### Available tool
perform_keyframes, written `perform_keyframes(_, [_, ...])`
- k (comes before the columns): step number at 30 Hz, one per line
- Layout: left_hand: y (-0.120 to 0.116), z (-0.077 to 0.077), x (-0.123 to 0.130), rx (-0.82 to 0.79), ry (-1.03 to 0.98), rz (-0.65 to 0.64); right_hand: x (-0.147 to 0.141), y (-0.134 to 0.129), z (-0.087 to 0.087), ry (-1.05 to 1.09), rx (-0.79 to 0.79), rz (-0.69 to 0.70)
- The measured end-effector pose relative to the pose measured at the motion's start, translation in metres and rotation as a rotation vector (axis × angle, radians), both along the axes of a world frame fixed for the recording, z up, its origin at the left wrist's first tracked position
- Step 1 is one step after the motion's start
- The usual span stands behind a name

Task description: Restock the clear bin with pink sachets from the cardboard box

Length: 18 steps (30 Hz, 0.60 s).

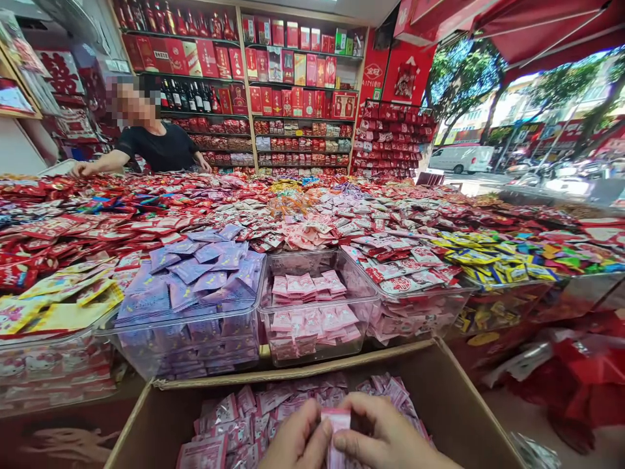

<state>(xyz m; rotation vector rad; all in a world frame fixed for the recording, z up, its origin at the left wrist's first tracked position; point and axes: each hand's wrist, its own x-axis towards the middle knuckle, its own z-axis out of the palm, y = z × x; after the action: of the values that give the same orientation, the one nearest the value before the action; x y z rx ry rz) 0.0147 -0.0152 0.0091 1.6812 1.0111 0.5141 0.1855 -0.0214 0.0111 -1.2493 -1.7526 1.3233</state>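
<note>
Both my hands are over an open cardboard box [469, 391] at the bottom of the view, which holds many pink packets [254, 417]. Between them they hold a pink packet [338, 422]. My left hand [300, 436] pinches its left side, and my right hand [374, 433] has fingers and thumb closed on its right side. Just beyond the box, a clear plastic bin [317, 355] contains neat rows of similar pink packets [312, 319].
A bin of purple packets [195, 280] stands left of the pink one; red and white packets [405, 267] fill the bin on the right. A person in a black top [163, 150] leans over the far left. Shelves [303, 85] line the back.
</note>
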Motion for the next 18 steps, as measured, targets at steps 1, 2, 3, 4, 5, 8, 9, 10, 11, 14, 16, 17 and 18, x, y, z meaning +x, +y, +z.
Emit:
perform_keyframes(1, [0.002,0.003,0.002,-0.043,-0.088,0.035,-0.001,0.000,0.003,0.086,-0.053,-0.039])
perform_keyframes(2, [0.002,0.005,0.003,-0.117,-0.189,0.067,-0.003,0.000,0.005,0.164,-0.095,-0.078])
perform_keyframes(3, [0.001,0.008,0.004,-0.209,-0.293,0.093,-0.004,0.001,0.007,0.233,-0.125,-0.117])
perform_keyframes(4, [-0.001,0.011,0.006,-0.302,-0.381,0.105,-0.006,0.002,0.007,0.291,-0.151,-0.152])
perform_keyframes(5, [-0.003,0.014,0.006,-0.376,-0.437,0.104,-0.006,0.003,0.007,0.342,-0.178,-0.180])
perform_keyframes(8, [-0.008,0.021,0.008,-0.455,-0.497,0.068,-0.006,0.004,0.008,0.461,-0.294,-0.222])
perform_keyframes(9, [-0.008,0.022,0.009,-0.457,-0.497,0.061,-0.006,0.003,0.009,0.490,-0.333,-0.224])
perform_keyframes(10, [-0.008,0.023,0.009,-0.457,-0.500,0.058,-0.005,0.003,0.010,0.515,-0.358,-0.227])
perform_keyframes(11, [-0.008,0.024,0.008,-0.455,-0.504,0.064,-0.005,0.002,0.010,0.538,-0.371,-0.234])
perform_keyframes(14, [-0.006,0.027,0.007,-0.475,-0.485,0.147,-0.005,0.002,0.010,0.643,-0.395,-0.279])
perform_keyframes(16, [-0.007,0.030,0.007,-0.612,-0.489,0.189,-0.004,0.003,0.009,0.736,-0.415,-0.298])
perform_keyframes(17, [-0.008,0.032,0.006,-0.705,-0.503,0.185,-0.003,0.004,0.009,0.772,-0.424,-0.293])
perform_keyframes(18, [-0.009,0.034,0.006,-0.784,-0.528,0.176,-0.002,0.004,0.009,0.794,-0.431,-0.282])
